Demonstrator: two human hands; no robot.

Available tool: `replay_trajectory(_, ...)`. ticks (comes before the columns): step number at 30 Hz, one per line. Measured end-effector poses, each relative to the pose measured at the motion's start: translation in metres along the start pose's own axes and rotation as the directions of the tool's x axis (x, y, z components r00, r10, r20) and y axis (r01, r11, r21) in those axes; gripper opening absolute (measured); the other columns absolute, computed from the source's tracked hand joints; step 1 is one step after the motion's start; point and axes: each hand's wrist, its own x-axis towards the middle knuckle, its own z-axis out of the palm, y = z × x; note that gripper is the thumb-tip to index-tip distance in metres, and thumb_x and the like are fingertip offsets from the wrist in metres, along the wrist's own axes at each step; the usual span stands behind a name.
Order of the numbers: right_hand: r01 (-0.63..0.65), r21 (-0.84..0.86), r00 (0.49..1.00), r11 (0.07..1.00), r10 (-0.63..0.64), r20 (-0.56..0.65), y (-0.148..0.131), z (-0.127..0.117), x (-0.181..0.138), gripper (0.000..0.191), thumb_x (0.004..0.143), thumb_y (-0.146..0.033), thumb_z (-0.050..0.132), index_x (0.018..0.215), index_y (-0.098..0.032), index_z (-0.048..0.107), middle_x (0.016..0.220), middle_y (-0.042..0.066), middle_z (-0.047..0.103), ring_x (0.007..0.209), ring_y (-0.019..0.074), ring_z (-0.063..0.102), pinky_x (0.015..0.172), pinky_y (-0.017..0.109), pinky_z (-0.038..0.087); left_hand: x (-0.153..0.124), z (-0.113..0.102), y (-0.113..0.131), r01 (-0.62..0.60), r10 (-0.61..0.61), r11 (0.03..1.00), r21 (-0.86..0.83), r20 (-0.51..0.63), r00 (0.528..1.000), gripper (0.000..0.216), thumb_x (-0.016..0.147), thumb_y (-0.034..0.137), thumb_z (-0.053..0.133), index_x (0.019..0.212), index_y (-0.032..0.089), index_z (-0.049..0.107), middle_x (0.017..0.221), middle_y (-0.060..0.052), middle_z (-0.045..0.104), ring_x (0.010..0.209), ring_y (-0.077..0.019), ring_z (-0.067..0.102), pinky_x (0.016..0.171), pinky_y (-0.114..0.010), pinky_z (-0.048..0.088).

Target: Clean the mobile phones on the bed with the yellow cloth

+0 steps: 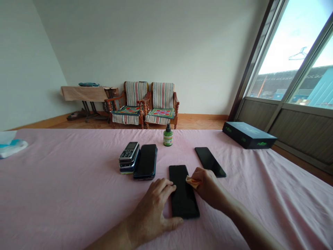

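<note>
A black smartphone [183,198] lies face up on the pink cloth directly in front of me. My left hand [153,208] steadies it, fingertips at its left edge and thumb on its lower edge. Bunched in my closed right hand [206,185] is a small yellow cloth [193,182], which touches the phone's upper right side. Just beyond that hand lies another black smartphone [210,161], face up and slanted. To the left are a stack of phones [129,157] topped by a silver keypad phone, and a neighbouring stack of smartphones [145,161].
A green bottle [168,136] with a black top stands behind the phones. On the right is a flat black box [248,134]; a tissue pack [11,147] sits at the far left. Two wooden armchairs [162,100] and a cloth-covered table [85,93] stand beyond the pink-covered surface.
</note>
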Motion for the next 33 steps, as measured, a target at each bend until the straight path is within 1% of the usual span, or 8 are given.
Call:
replay_trajectory(5,-0.009,0.076,0.980,0.997,-0.006,0.198,-0.004,-0.017,-0.005,0.018,0.074,-0.013,0.061,0.056,-0.015,0.063,0.063,0.000,0.060,0.058,0.0105,0.053,0.051,0.021,0.030,-0.001,0.001,0.000,-0.014,0.014,1.000,0.005,-0.016,1.000,0.069,0.063,0.041,0.081,0.122,0.013,0.057,0.123,-0.013,0.053,0.116,-0.0308,0.048,0.102,-0.045,0.040)
replay_trajectory(7,0.001,0.085,0.984,0.996,-0.016,0.175,-0.004,-0.014,-0.003,0.016,0.072,-0.009,0.059,0.058,-0.015,0.063,0.063,0.000,0.060,0.058,0.0102,0.053,0.051,0.021,0.031,-0.001,0.002,-0.002,-0.018,0.018,1.000,-0.002,-0.026,0.999,0.068,0.065,0.040,0.080,0.123,0.013,0.056,0.122,-0.013,0.053,0.115,-0.0299,0.049,0.102,-0.044,0.041)
replay_trajectory(11,0.012,0.044,1.000,0.999,-0.012,-0.002,-0.007,-0.004,0.003,0.021,0.069,0.002,0.052,0.059,-0.014,0.062,0.066,0.000,0.058,0.060,0.0093,0.052,0.054,0.021,0.031,0.002,0.004,-0.005,-0.007,0.006,1.000,-0.011,-0.076,0.997,0.062,0.070,0.036,0.077,0.123,0.013,0.055,0.122,-0.013,0.053,0.115,-0.0281,0.050,0.102,-0.043,0.042)
replay_trajectory(13,0.018,0.045,1.000,0.999,-0.019,0.023,-0.007,-0.004,0.002,0.020,0.069,0.001,0.053,0.058,-0.014,0.060,0.065,0.000,0.056,0.059,0.0090,0.051,0.054,0.021,0.030,0.003,0.004,-0.006,-0.010,0.009,1.000,-0.011,-0.091,0.996,0.061,0.070,0.037,0.077,0.122,0.014,0.055,0.122,-0.012,0.053,0.116,-0.0281,0.050,0.102,-0.043,0.041)
replay_trajectory(18,-0.003,0.136,0.976,0.991,-0.026,0.216,-0.007,-0.014,-0.006,0.012,0.066,-0.006,0.060,0.059,-0.015,0.057,0.067,-0.002,0.057,0.060,0.0087,0.050,0.052,0.019,0.031,0.003,0.007,-0.009,-0.026,0.022,0.999,-0.032,-0.108,0.994,0.061,0.069,0.039,0.078,0.121,0.015,0.056,0.120,-0.012,0.054,0.115,-0.0282,0.051,0.101,-0.043,0.042)
replay_trajectory(23,0.015,0.067,0.997,0.998,-0.020,0.072,-0.009,-0.015,-0.003,0.016,0.066,0.000,0.053,0.060,-0.015,0.056,0.067,-0.002,0.055,0.061,0.0085,0.049,0.055,0.020,0.030,0.002,0.002,-0.014,-0.034,0.026,0.996,-0.080,-0.092,0.995,0.063,0.066,0.034,0.079,0.123,0.018,0.056,0.123,-0.010,0.052,0.116,-0.0277,0.050,0.102,-0.042,0.041)
replay_trajectory(29,-0.055,0.190,0.920,0.980,-0.024,0.391,-0.012,-0.027,-0.007,0.015,0.061,-0.002,0.054,0.063,-0.016,0.059,0.070,-0.002,0.059,0.062,0.0091,0.052,0.052,0.018,0.032,0.003,-0.008,-0.018,-0.040,0.035,0.986,-0.161,-0.030,0.999,0.064,0.068,0.043,0.078,0.124,0.024,0.056,0.124,-0.008,0.052,0.118,-0.0273,0.050,0.103,-0.043,0.039)
replay_trajectory(33,-0.019,0.118,0.982,0.993,-0.003,0.187,-0.015,-0.022,-0.006,0.015,0.063,-0.001,0.053,0.060,-0.016,0.056,0.066,-0.002,0.054,0.061,0.0087,0.048,0.053,0.019,0.031,0.004,-0.007,-0.017,-0.037,0.033,0.986,-0.163,-0.025,0.999,0.064,0.069,0.045,0.078,0.125,0.024,0.055,0.124,-0.009,0.051,0.118,-0.0271,0.049,0.103,-0.043,0.039)
